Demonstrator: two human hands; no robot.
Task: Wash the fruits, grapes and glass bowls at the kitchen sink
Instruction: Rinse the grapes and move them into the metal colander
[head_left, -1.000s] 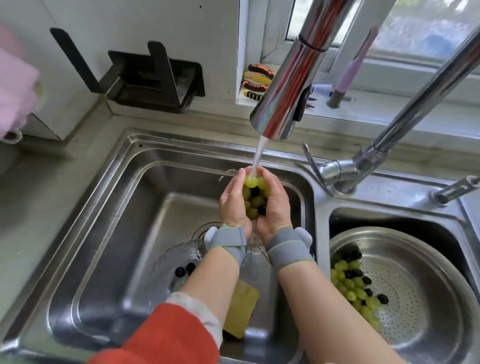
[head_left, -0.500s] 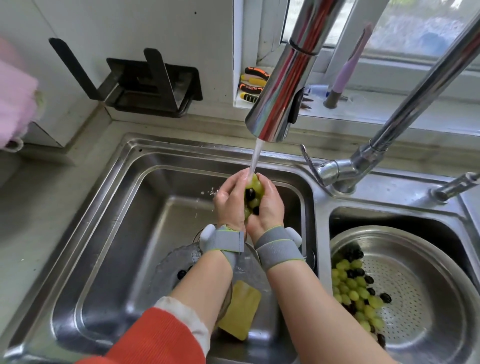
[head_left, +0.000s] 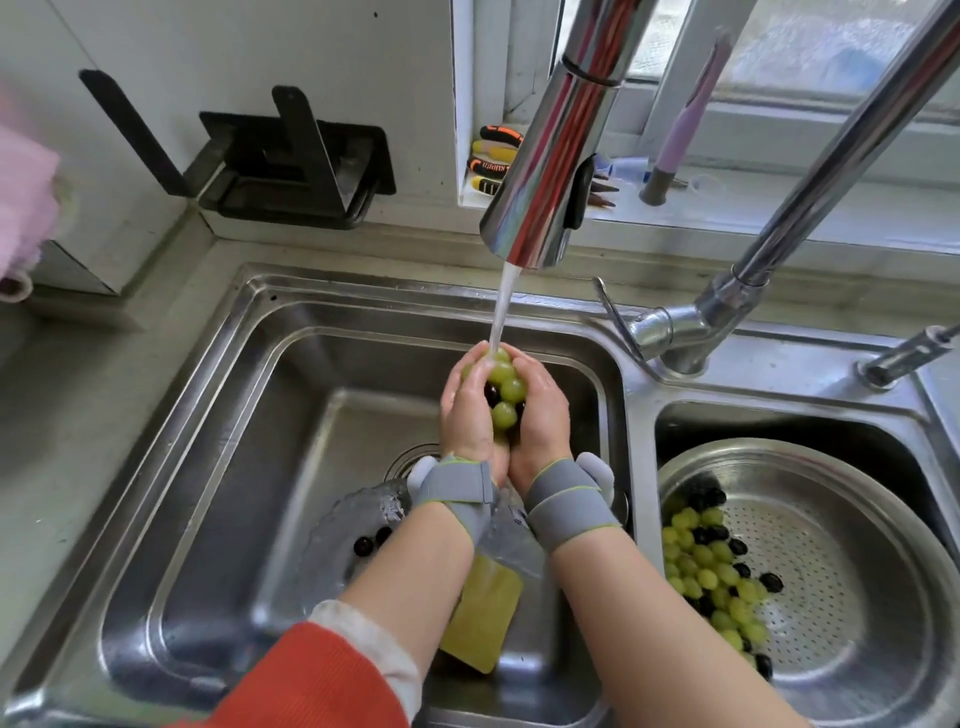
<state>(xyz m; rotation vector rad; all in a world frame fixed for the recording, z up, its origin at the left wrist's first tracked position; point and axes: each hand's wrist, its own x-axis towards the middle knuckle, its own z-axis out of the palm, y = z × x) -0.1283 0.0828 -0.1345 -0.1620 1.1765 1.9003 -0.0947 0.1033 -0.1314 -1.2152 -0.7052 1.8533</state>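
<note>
Green, dark grapes (head_left: 503, 391); yellow sponge (head_left: 483, 618); grey wrist straps (head_left: 569, 506); red sleeve (head_left: 311, 680).

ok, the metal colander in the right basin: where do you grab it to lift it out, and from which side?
Grip the metal colander by its broad rolled rim on the bare right-hand part, coming from above. The rim stands proud all round, while the washed grapes are heaped against the left wall, so a hand there avoids the fruit. Both hands would likely steady it.

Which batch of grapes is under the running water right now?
The grapes cupped between the left hand and right hand; the colander's and glass bowl's sit away from the stream.
</note>
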